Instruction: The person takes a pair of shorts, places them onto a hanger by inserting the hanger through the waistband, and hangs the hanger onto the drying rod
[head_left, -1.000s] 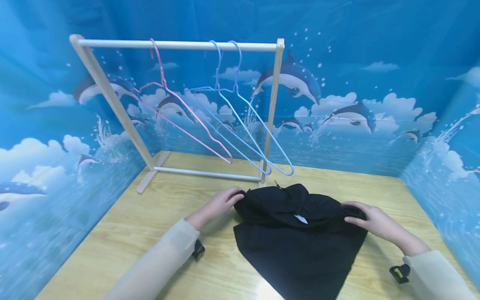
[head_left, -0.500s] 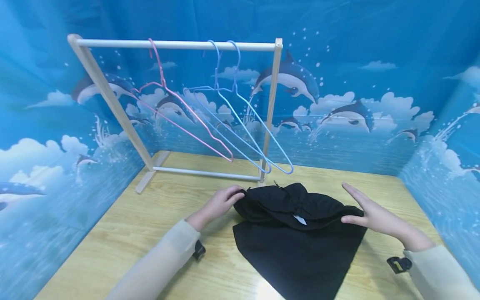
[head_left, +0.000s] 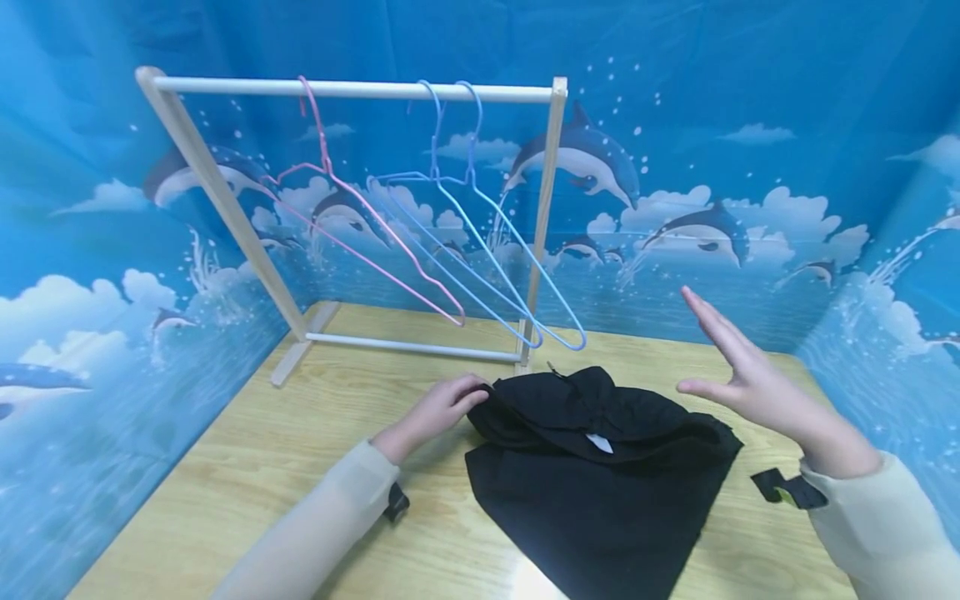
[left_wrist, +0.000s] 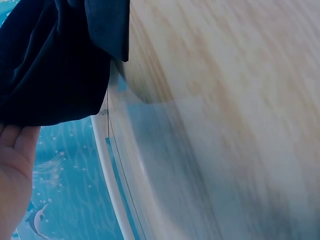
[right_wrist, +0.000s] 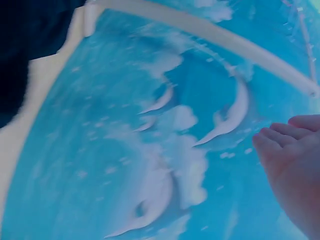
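Observation:
A black garment [head_left: 581, 500] lies on the table with its upper part bunched into folds and a small white label [head_left: 599, 442] showing. At its left corner my left hand [head_left: 438, 412] pinches the cloth between thumb and fingers. In the left wrist view, the fingers [left_wrist: 17, 145] reach behind the dark cloth [left_wrist: 55, 70], which hides their tips. My right hand [head_left: 765, 396] is raised beyond the garment's right end, fingers straight, thumb spread, holding nothing. The right wrist view has that hand [right_wrist: 295, 165] apart from the black cloth [right_wrist: 35, 35].
Behind the garment stands a wooden rack with a white top rail [head_left: 360, 87]. From it hang a pink hanger [head_left: 390, 233] and two blue hangers [head_left: 517, 221], their lower ends close over the garment. A blue dolphin-print curtain [head_left: 712, 150] surrounds the wooden table [head_left: 262, 467].
My right hand has let go of the garment's right end, opened and risen up and away. That end has settled outward. The left hand keeps its pinch in the same place.

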